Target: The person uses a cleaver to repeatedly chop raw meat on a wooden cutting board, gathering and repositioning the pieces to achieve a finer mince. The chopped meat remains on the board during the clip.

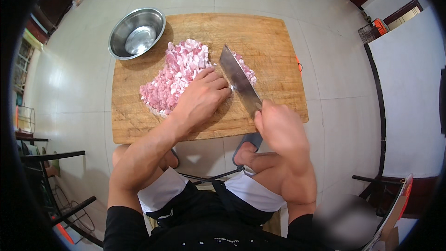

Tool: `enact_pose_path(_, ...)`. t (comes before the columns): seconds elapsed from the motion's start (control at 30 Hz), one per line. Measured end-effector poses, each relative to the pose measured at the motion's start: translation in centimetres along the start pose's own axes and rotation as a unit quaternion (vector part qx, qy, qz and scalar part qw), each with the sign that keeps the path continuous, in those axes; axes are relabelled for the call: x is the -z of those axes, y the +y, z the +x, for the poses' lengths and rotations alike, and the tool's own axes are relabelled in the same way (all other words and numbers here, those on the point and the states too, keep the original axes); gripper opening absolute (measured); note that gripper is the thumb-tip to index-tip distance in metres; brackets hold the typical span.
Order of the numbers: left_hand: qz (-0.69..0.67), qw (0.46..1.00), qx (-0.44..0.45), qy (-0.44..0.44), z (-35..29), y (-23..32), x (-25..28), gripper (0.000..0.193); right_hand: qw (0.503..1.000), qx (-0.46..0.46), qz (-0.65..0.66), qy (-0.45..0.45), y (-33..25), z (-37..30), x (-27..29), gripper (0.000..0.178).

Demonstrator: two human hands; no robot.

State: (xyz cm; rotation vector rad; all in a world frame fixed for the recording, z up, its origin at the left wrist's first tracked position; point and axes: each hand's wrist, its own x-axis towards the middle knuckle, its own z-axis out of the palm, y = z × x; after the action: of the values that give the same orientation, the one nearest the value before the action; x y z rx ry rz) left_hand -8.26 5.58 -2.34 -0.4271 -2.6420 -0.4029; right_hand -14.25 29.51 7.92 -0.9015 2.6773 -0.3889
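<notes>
A wooden cutting board [260,32] bears a large heap of diced raw pink-and-white meat [181,67]. My right hand [281,123] grips the handle of a cleaver [241,81], its blade slanting up and left over the board. Beyond the blade, a smaller pile of cut meat [246,69] shows, partly covered by it. My left hand [206,94] lies at the heap's right edge, close to the blade, with fingers bent and pressed together. A pale scrap of meat peeks out at its fingertips; the rest under them is hidden.
A steel bowl [137,34] stands at the board's far left corner. Below the near edge are my slippered feet and knees. Black metal racks [55,155] are at the left. A white panel [404,102] rises on the right above tiled floor [332,65].
</notes>
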Motion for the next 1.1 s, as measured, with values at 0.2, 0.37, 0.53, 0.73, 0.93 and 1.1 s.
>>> enact_pose_path(0.2, -0.026, 0.997, -0.063, -0.033, 0.5, -0.1, -0.2, 0.025, 1.000, -0.013, -0.002, 0.015, -2.0, 3.6, -0.9, 0.031)
enact_pose_path(0.37, -0.037, 0.993, -0.096, -0.061, 0.3, 0.4, 0.0, 0.024, 0.997, -0.010, 0.078, 0.024, 0.1, 7.3, -1.9, 0.024)
enact_pose_path(0.53, -0.015, 0.999, -0.034, -0.029, -0.3, 0.4, 0.6, 0.019, 0.931, -0.096, 0.349, -0.051, 3.7, 9.4, -2.3, 0.023)
enact_pose_path(0.73, 0.052, 0.997, 0.049, 0.037, -0.4, -0.5, 0.2, 0.009, 0.938, -0.099, 0.333, -0.012, 2.9, 7.4, -0.4, 0.027)
enact_pose_path(0.93, 0.065, 0.994, 0.044, 0.079, -0.3, 0.0, -0.4, 0.002, 0.986, -0.035, 0.162, 0.029, 0.6, 2.3, -0.2, 0.033)
enact_pose_path(1.1, 0.069, 0.996, 0.056, 0.032, -0.3, 0.1, -0.3, 0.011, 0.995, -0.017, 0.097, 0.000, -0.3, 0.4, -0.3, 0.033)
